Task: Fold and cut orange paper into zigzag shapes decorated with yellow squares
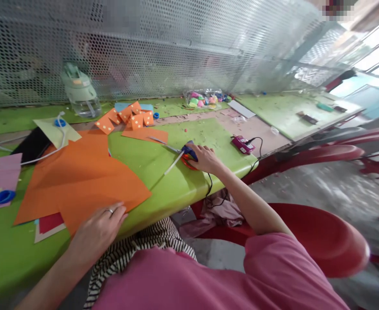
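Note:
My right hand (pixel 207 159) is closed around the blue and orange handles of a pair of scissors (pixel 188 150) at the table's front part. One thin metal blade points left; a pale narrow piece slants down from near the pivot, and I cannot tell whether it is the other blade. My left hand (pixel 97 226), with a ring on one finger, lies on the lower edge of a large orange sheet of paper (pixel 89 172). Behind the scissors are an orange paper scrap (pixel 149 135) and folded orange paper pieces with pale dots (pixel 131 116).
A pale green water bottle (pixel 81 92) stands by the perforated metal screen. On the left lie a black object (pixel 31 146), a white cord, pink paper (pixel 2 176) and a blue ring (pixel 4 196). A maroon device (pixel 242 144) with a black cable sits right. Red chairs (pixel 318 237) stand beside me.

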`<move>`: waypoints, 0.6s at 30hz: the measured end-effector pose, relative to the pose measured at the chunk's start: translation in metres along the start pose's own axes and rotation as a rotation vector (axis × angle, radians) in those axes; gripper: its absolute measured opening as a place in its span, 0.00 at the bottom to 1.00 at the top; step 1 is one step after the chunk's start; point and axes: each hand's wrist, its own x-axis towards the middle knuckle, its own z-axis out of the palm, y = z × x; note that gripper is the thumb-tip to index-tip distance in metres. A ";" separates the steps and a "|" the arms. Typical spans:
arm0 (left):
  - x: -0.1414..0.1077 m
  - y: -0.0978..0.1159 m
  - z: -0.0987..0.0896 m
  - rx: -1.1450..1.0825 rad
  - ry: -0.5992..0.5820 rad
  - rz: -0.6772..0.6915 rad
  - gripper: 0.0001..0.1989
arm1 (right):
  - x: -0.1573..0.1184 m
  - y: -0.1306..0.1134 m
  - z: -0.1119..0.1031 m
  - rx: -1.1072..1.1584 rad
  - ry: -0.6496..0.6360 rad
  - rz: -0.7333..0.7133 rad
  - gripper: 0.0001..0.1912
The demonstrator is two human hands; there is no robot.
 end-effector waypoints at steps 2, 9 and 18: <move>0.000 0.001 0.000 0.000 0.017 -0.030 0.10 | 0.003 0.007 -0.002 0.021 -0.014 -0.017 0.42; 0.004 0.002 0.002 -0.052 -0.007 -0.076 0.11 | 0.009 0.022 0.008 0.109 -0.027 -0.119 0.45; 0.012 0.000 0.004 -0.072 -0.053 -0.108 0.11 | 0.032 0.062 0.011 0.100 0.077 -0.079 0.40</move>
